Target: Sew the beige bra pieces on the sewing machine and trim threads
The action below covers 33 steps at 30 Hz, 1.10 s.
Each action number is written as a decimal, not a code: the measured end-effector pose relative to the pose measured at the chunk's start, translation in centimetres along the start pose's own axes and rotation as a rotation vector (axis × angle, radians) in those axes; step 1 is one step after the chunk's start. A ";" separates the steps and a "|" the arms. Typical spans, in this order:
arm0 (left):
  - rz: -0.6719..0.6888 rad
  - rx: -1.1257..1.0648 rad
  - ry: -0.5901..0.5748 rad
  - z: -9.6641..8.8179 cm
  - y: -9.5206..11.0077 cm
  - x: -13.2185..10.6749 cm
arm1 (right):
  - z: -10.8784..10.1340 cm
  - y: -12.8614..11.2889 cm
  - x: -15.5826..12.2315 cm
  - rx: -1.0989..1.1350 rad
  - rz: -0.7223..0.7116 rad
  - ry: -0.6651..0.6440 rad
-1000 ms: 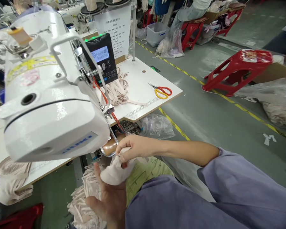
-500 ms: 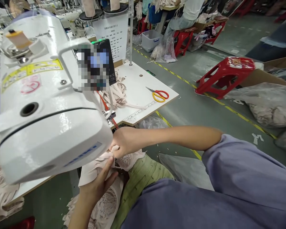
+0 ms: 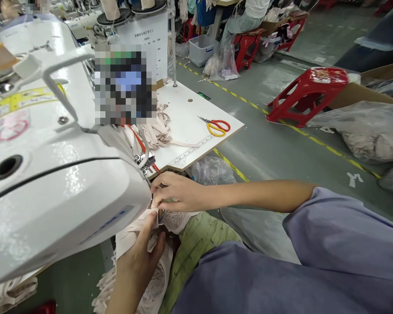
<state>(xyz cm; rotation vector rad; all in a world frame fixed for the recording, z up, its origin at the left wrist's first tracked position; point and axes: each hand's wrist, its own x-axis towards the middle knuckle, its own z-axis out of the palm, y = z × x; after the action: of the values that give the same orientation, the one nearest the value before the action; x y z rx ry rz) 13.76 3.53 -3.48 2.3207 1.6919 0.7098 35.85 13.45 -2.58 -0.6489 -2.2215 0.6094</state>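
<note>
The person's left hand (image 3: pixel 140 255) lies on a beige garment with lace-like panels (image 3: pixel 126 240), thumb and index finger spread, while the right hand (image 3: pixel 177 192) bends its fingers at the garment's upper edge; whether either hand actually grips the fabric cannot be told. The garment sits beside the green cloth (image 3: pixel 196 242) and partly beneath the sewing machine head (image 3: pixel 68 205). Red-and-yellow-handled scissors (image 3: pixel 218 127) and a heap of beige strips (image 3: pixel 157 131) lie on the white tabletop (image 3: pixel 221 111).
</note>
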 end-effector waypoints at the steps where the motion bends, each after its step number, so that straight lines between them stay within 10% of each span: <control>1: -0.001 0.038 -0.015 0.0 0.2 -0.1 | 0.1 0.0 -0.1 0.019 0.007 0.000; 15: -0.110 0.124 0.043 1.2 1.9 -0.5 | 0.7 0.3 -0.6 0.057 0.022 0.068; 25: 0.047 -0.003 -0.189 -2.2 -1.1 0.4 | 1.0 0.3 -1.3 -0.215 -0.156 0.083; 33: 0.022 0.184 -0.201 -1.7 -0.1 0.2 | 2.4 0.8 -1.9 0.678 0.554 0.066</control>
<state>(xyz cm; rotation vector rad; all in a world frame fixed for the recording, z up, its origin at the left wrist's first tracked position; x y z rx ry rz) 12.93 3.52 -1.97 2.4398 1.7068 0.3222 35.40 12.35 -5.56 -0.8887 -1.5975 1.5028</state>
